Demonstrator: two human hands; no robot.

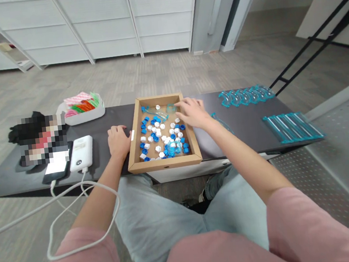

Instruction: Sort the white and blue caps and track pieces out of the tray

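Note:
A shallow cardboard tray [165, 163] sits on a dark bench [245, 118] before me, holding many small blue and white caps [159, 135] and some clear teal plastic pieces [174, 148]. My right hand [191, 112] reaches over the tray's far right corner, fingers curled down among the caps; whether it holds one is hidden. My left hand [118, 140] rests closed on the bench against the tray's left wall, holding nothing that I can see.
A white power bank [81, 153] and a phone [57, 166] lie left with a white cable trailing off the bench. A white bowl of coloured packets [81, 107] stands behind them. Teal curved pieces [246, 96] and teal tubes [292, 127] lie right.

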